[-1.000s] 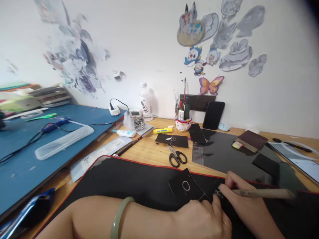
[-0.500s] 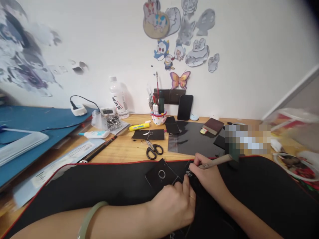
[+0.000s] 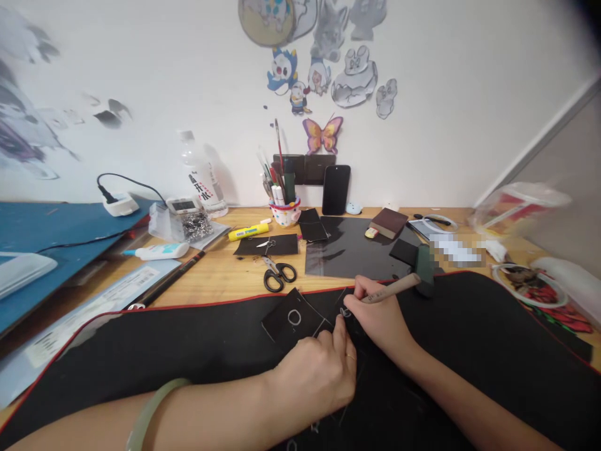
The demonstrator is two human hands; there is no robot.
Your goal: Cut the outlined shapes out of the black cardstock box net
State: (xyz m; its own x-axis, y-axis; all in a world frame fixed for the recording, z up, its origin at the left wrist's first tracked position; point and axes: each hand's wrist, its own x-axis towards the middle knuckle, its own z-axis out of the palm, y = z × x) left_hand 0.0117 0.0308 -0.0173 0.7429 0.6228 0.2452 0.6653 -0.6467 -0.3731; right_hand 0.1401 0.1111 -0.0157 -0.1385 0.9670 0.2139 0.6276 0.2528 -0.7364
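Observation:
My right hand (image 3: 380, 316) is closed around the wooden handle of a small mallet (image 3: 404, 283), whose dark head (image 3: 426, 270) points to the right. Its fingertips also touch a small silver ring (image 3: 345, 312) on a black piece. My left hand (image 3: 319, 376) rests curled on the black mat (image 3: 188, 351), its fingers pressed down beside that ring. A black square with a metal ring (image 3: 292, 318) on it lies just left of the hands. A green bangle (image 3: 148, 410) circles my left wrist.
Scissors (image 3: 278, 273), black sheets (image 3: 352, 250), a yellow marker (image 3: 248, 232), a glue bottle (image 3: 157, 251), a pen cup (image 3: 284, 213), a phone (image 3: 336, 189) and a water bottle (image 3: 201, 178) stand on the wooden desk. A blue cutting mat (image 3: 56, 232) lies left, a bowl (image 3: 530, 285) right.
The view has swung to the right, so the blue mat slid left and the bowl and bag came into view. Both hands stay together at the small ring.

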